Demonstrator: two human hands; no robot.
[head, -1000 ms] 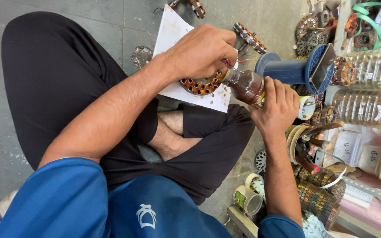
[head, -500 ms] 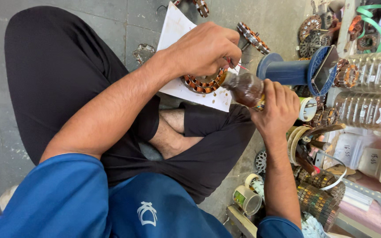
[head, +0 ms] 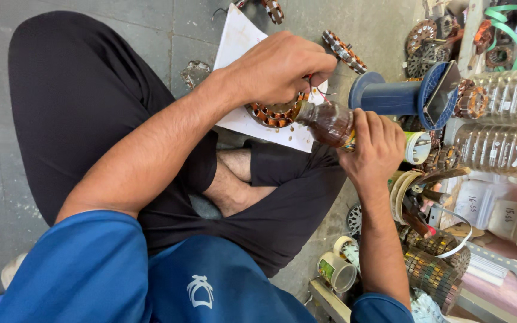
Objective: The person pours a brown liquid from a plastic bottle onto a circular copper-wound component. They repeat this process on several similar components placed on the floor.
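On grey tiled floor [head: 121, 24]: left hand [head: 282, 66] pinching stator [head: 273, 112] on paper [head: 240, 42]; right hand [head: 375, 149] gripping bottle [head: 329, 122].

Motor winding [head: 273, 112] lies on paper sheet [head: 240, 42], bottle [head: 330, 122] just beside it

Left hand [head: 282, 66]: closed over a round copper-wound stator [head: 273, 112], pinning it to a white paper sheet [head: 240, 42].
Right hand [head: 378, 149]: wrapped around a small plastic bottle [head: 330, 122] of brown liquid, its neck tipped against the stator.
Seat: cross-legged in black trousers [head: 73, 101] on a grey floor [head: 91, 12].
Nearby: blue spool-shaped stand [head: 390, 98], clear ribbed bottles [head: 498, 146], tape rolls [head: 336, 269], more stators [head: 342, 51].
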